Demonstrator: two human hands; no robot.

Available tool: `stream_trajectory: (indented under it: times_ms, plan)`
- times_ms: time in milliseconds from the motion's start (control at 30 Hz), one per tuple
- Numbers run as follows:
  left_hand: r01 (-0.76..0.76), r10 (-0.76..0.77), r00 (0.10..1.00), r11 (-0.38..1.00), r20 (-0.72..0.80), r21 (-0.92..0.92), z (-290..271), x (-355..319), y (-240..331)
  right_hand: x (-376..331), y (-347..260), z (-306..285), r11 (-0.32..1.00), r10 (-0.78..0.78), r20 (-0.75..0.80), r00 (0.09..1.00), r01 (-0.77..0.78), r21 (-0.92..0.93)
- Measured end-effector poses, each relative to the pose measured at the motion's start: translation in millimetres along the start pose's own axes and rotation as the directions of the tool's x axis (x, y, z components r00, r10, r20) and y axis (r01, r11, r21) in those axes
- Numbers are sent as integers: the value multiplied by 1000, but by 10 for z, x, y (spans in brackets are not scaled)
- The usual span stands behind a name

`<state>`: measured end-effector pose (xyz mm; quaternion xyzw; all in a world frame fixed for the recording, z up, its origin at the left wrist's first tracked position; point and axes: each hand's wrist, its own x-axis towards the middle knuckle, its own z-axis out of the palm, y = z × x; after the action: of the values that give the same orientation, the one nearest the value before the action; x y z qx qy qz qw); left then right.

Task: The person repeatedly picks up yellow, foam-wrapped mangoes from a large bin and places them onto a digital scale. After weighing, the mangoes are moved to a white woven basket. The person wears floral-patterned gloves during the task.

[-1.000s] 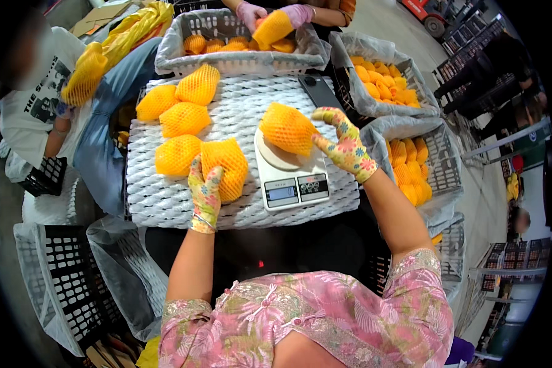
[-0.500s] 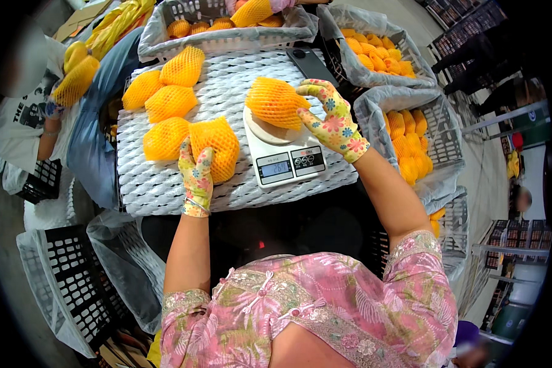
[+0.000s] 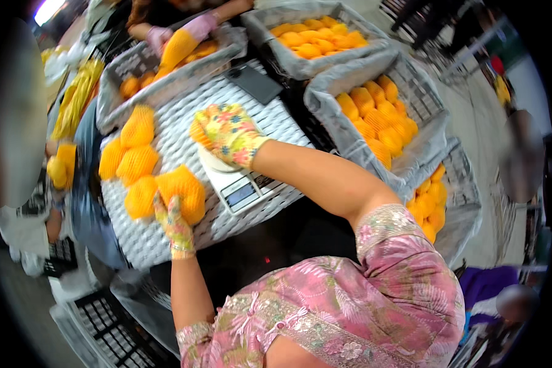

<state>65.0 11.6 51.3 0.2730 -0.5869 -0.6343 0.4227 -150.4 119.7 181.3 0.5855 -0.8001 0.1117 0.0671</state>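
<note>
My left hand (image 3: 175,224), in a flowered glove, grips a fruit in a yellow-orange foam net sleeve (image 3: 187,189) at the table's near side. Across the digital kitchen scale (image 3: 236,193), my right hand (image 3: 232,134) in a matching glove is closed over another net-sleeved fruit (image 3: 200,130); the palm hides most of it. The scale's round pan is partly covered by that hand, and its display is lit. Several more sleeved fruits (image 3: 137,164) sit in a group beyond my left hand. All stand on a white woven-textured padded tabletop (image 3: 184,113).
A dark phone (image 3: 254,83) rests at the table's far edge. Lined crates of sleeved fruit (image 3: 325,92) stand along the right and far sides. Across the table, another person's gloved hands (image 3: 197,27) hold a sleeved fruit over a crate (image 3: 113,110). Someone at the left holds yellow fruit (image 3: 58,172).
The view has swung, so the table sits further left and tilted. My right hand has gone from the fruit's right side to over it. My left hand stays on its fruit.
</note>
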Motion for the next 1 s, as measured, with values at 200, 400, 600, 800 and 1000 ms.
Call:
stream_trajectory:
  times_ms: [200, 400, 600, 800, 1000]
  plan:
    - [-61, 45, 983, 995, 177, 84, 457, 197, 468, 58, 547, -35, 821, 337, 42, 941, -315, 477]
    - [-86, 5, 870, 986, 493, 142, 1246, 675, 590, -837, 1594, -16, -182, 691, 69, 720, 81, 980]
    - [-198, -152, 856, 787, 495, 585, 1031, 1174, 216, -3049, 2157, -1098, -317, 887, 88, 453, 460, 829]
    - [-518, 131, 810, 616, 571, 594, 835, 1143, 211, -5402, 2720, -1199, 49, 937, 16, -350, 177, 983]
    - [-70, -33, 974, 895, 223, 441, 817, 893, 326, -6808, 3218, -501, -340, 620, -121, -775, -404, 849]
